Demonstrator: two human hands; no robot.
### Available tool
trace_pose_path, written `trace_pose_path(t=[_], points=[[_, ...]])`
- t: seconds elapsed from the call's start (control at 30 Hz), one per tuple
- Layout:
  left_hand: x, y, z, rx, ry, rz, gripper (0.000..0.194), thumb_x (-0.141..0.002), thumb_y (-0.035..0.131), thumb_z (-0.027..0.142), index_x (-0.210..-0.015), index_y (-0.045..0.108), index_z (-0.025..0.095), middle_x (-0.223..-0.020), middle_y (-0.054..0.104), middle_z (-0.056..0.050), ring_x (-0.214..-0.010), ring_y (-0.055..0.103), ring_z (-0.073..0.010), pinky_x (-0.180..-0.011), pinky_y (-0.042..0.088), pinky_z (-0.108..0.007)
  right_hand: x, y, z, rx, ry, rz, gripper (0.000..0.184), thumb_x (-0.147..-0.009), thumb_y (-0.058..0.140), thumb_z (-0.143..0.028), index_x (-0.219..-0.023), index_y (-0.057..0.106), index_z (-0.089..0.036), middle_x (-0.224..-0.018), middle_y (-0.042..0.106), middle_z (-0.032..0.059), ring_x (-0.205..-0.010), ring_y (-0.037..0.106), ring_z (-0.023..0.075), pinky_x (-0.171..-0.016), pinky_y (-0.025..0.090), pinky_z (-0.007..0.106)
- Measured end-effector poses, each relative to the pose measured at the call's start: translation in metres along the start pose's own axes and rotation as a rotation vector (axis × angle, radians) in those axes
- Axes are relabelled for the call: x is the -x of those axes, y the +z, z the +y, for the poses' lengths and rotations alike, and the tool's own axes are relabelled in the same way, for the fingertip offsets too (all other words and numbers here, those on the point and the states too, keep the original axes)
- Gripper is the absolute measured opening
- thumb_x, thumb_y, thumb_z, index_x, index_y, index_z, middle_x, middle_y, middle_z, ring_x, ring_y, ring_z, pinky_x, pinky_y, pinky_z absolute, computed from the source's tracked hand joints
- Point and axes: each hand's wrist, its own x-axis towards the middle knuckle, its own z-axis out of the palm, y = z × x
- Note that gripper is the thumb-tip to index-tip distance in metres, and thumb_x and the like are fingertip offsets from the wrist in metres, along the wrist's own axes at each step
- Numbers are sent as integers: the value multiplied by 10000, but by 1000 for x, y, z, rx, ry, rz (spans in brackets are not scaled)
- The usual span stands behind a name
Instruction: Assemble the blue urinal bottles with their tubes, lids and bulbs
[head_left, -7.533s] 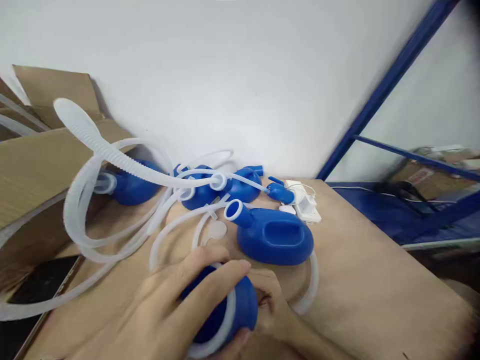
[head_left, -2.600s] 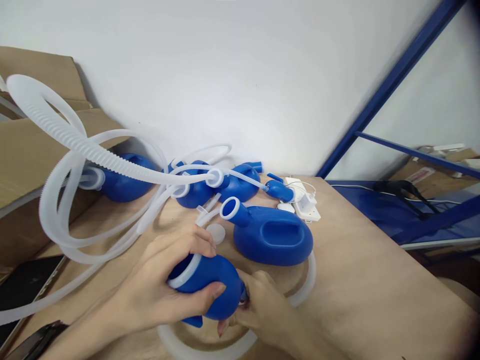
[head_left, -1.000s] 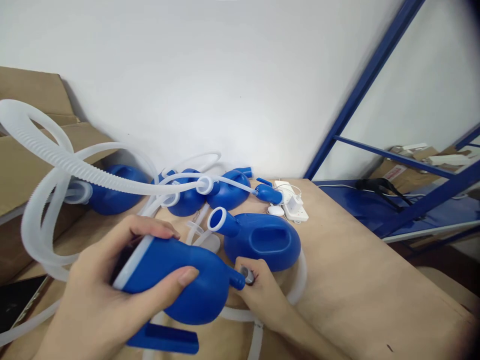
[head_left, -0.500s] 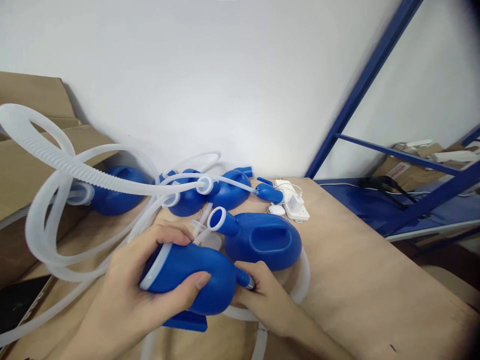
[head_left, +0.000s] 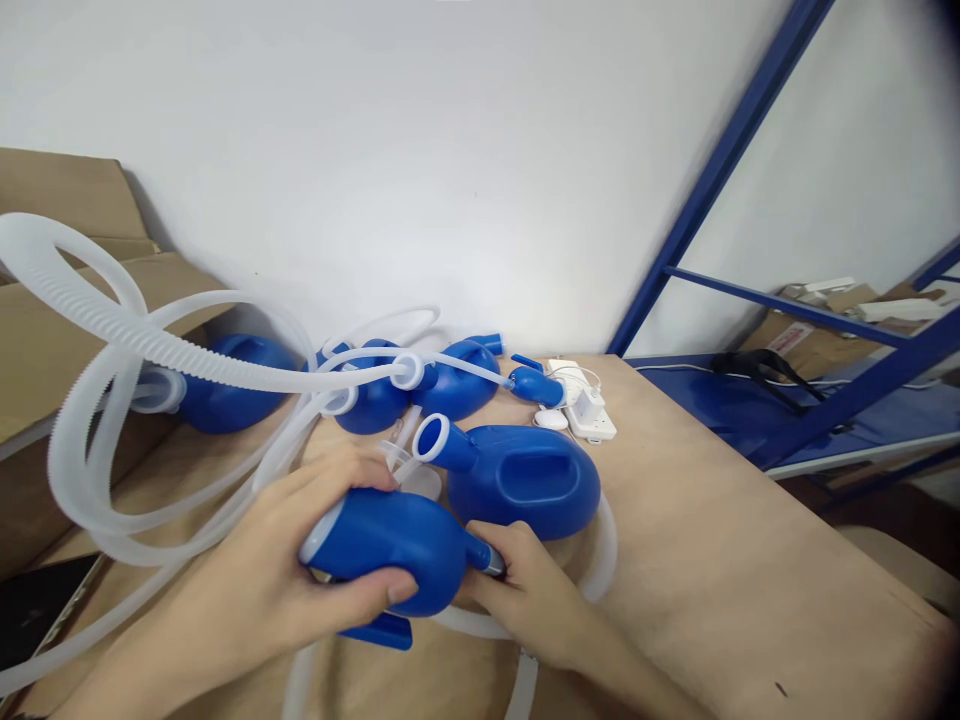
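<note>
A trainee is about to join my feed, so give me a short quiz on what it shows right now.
1. Which hand grips the wide body of the blue funnel-like piece?
2. True or false: the white power strip lies inside the cardboard box.
3. Fill in: the blue jug nearest the hands has a mouth edged in ____.

Key: 1. The left hand; the right hand is at the narrow end. 2. False: it lies on the table. 3. White.

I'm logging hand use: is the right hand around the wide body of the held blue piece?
No, the left hand holds the blue piece there, while the right hand is at its narrow spout.
</note>
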Motion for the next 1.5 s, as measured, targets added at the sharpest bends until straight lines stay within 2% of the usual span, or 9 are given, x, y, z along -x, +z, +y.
trace_pose_path(t=[0.17, 0.33, 0.43, 0.57, 0.7, 1.03, 1.27, 1.37, 1.5], points=[[3, -13, 6, -110, 66, -158, 595, -783, 903, 376, -1303, 614, 360, -1147, 795, 7, -944, 808, -250, -745, 657, -290, -2, -3, 5, 108, 6, -17, 326, -902, 661, -286, -675, 437, -215, -643, 503, -61, -645, 413, 111, -596, 292, 275], [5, -17, 6, -189, 53, -176, 531, -776, 907, 412, -1260, 695, 361, -1031, 807, 21, -797, 784, -238, -691, 613, -286, -3, -1, 7, 297, 34, -16, 243, -868, 616, -205, -703, 440, -235, -649, 569, -39, -623, 495, 140, -625, 296, 301], [2, -13, 7, -119, -158, -255, 349, -807, 860, 520, -1066, 748, 314, -919, 782, 17, -772, 744, -241, -676, 575, -297, -1, 2, 9, 406, 50, -15, 212, -895, 595, -225, -743, 447, -246, -702, 654, -3, -637, 571, 175, -636, 300, 314], [-5, -9, 13, 43, -578, -363, 447, -842, 775, 700, -988, 752, 279, -844, 756, 1, -743, 717, -241, -615, 540, -295, 2, 6, 7, 600, 78, -20, 79, -921, 566, -200, -865, 529, -240, -888, 802, 65, -821, 759, 274, -687, 336, 329], [-11, -10, 14, 291, -743, -424, 446, -850, 773, 687, -1019, 741, 276, -644, 661, 47, -521, 611, -185, -456, 454, -261, -1, 5, -8, 804, 168, -10, 116, -931, 567, -134, -992, 621, -216, -1015, 846, 100, -980, 814, 347, -709, 327, 345], [-7, -29, 0, 69, -210, -306, 455, -783, 937, 465, -1150, 713, 315, -1032, 752, 48, -937, 704, -223, -800, 542, -296, -17, -5, -61, 1007, 199, -51, 212, -946, 543, -78, -1061, 695, -173, -1019, 854, 127, -946, 810, 331, -687, 321, 342], [1, -39, -16, -11, 189, -241, 516, -972, 861, 315, -1423, 613, 344, -1424, 685, -39, -1251, 691, -246, -1060, 544, -351, -23, -15, -82, 885, 16, -92, 186, -939, 579, -130, -1017, 736, -194, -1029, 851, 94, -868, 786, 272, -694, 424, 324], [-2, -41, -18, 2, 232, -195, 479, -990, 838, 311, -1412, 610, 310, -1418, 688, -65, -1246, 697, -253, -1055, 558, -366, -28, -19, -83, 796, -123, -61, 216, -916, 580, -104, -991, 742, -225, -1024, 849, 48, -876, 781, 245, -738, 470, 320], [-8, -55, -18, 22, 139, -149, 496, -905, 907, 467, -1307, 668, 301, -1261, 770, -15, -1128, 739, -242, -962, 582, -326, -32, -26, -83, 810, -224, 27, 97, -957, 614, -151, -959, 681, -222, -854, 793, 20, -727, 729, 219, -639, 456, 316]])
